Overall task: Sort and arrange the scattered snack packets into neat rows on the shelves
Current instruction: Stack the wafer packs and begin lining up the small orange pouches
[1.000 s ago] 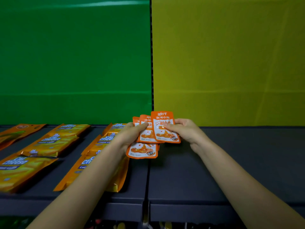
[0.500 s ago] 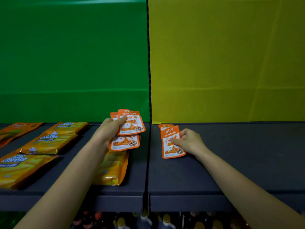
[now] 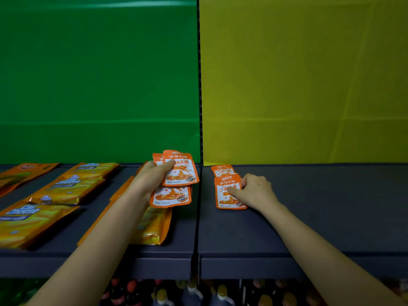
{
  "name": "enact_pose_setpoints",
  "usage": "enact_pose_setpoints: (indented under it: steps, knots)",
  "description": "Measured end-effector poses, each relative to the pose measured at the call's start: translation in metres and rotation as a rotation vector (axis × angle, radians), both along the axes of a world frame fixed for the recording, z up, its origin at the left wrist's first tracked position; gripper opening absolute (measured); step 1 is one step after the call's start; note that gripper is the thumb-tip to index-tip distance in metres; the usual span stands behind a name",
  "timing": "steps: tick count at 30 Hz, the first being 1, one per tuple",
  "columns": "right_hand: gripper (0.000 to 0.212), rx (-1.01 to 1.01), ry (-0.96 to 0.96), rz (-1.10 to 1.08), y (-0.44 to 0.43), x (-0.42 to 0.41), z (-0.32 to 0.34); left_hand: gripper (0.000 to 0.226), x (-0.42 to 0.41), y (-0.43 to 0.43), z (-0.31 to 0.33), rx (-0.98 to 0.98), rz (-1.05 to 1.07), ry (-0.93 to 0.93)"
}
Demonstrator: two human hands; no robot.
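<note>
A fan of small orange packets [image 3: 179, 177] is gripped in the left hand [image 3: 152, 180], with the thumb pressed across the front of the top packet and the fingers curled behind; the fan is held just above the left shelf [image 3: 97, 246], near the divider [image 3: 199, 107]. On the right shelf [image 3: 331, 206], two more orange packets are laid flat, one behind the other and overlapping, close to the divider: the rear packet [image 3: 223, 170] is set against the yellow backing [image 3: 309, 85], and the front packet [image 3: 228, 193] is pinned by the fingertips of the right hand [image 3: 256, 192], which is laid flat on it rather than closed around it. Larger yellow cheese bags [image 3: 68, 188] are laid in rows on the left shelf below the green backing [image 3: 99, 74], one partly hidden under the left forearm. Dark bottles [image 3: 192, 294] are seen on the level below.
</note>
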State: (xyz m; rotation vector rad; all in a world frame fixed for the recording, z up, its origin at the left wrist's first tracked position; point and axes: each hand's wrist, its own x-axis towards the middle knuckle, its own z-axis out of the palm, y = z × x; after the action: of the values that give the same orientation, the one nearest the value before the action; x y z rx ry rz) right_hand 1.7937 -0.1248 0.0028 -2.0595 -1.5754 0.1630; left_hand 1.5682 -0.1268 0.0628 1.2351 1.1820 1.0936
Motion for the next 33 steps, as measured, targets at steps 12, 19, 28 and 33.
enact_pose_setpoints:
  steps: [12,19,28,33]
  knots:
    - [0.046,0.147,0.342,0.317,-0.032,-0.036,0.035,0.011,0.021,-0.019,-0.007,0.021,-0.087,-0.032]
    - [0.033,0.166,0.526,0.347,-0.034,-0.043,0.027,0.012,0.032,-0.027,-0.013,0.05,-0.106,-0.078]
    - [0.027,0.284,0.753,0.335,-0.048,-0.014,0.027,0.021,0.03,-0.021,-0.013,0.082,-0.055,-0.061]
    - [0.029,0.194,0.563,0.234,-0.075,0.013,0.007,0.033,0.01,-0.008,-0.008,0.09,0.022,-0.042]
